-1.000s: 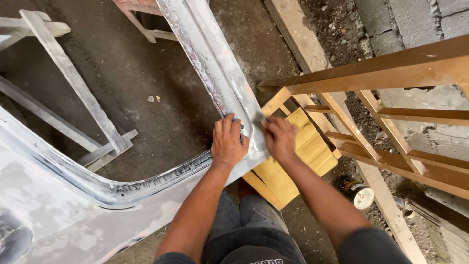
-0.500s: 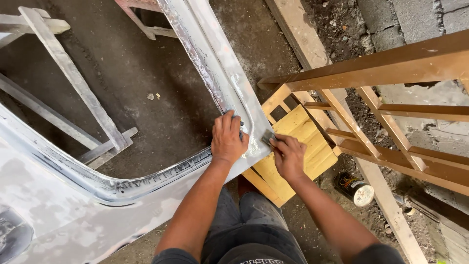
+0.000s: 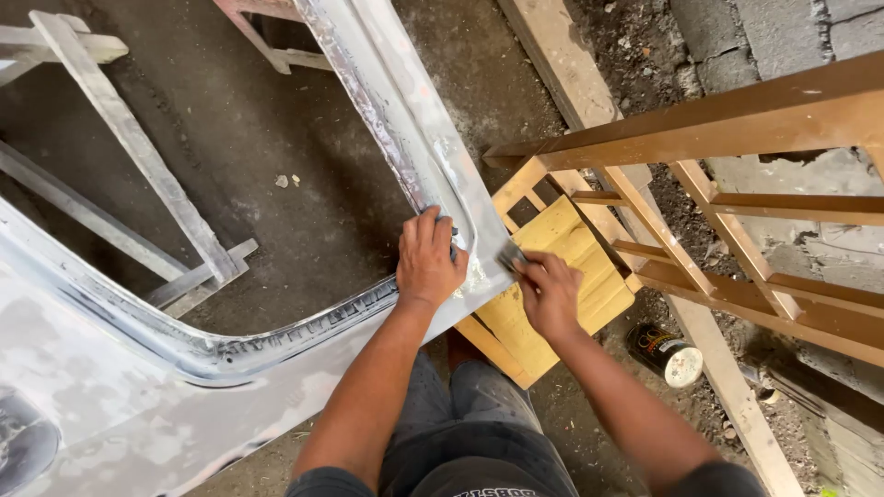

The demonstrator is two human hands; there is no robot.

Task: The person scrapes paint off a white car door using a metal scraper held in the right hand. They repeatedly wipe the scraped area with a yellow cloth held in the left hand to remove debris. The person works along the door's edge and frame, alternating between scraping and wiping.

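Head view, looking straight down. Grey car body panel (image 3: 433, 156) with a large window opening, its surface patchy with pale filler; the frame runs from top centre down to a corner at mid-picture, then curves away toward the lower left.

Left hand (image 3: 429, 260) lies flat on the panel's corner, palm down, fingers together and curled slightly over the inner edge of the frame. It presses on the panel rather than gripping anything.

Right hand (image 3: 550, 293) sits just beside the panel's outer edge, over the yellow wooden stool (image 3: 562, 244). Fingers are closed in a pinch around a small dark tool (image 3: 509, 258) (looks like a flat scraper blade, though too small to say for sure). The blade's tip touches the panel edge where a lump of whitish filler sits.

The two hands are near each other, not touching, with the panel's corner between them.

Around: brown wooden rail frame (image 3: 737, 184) to the right, slanting across the picture; a small round tin (image 3: 668, 354) lying on the dirt floor below it; pale wooden trestle (image 3: 138, 156) under the panel at left. Person's dark trousers show at the bottom.
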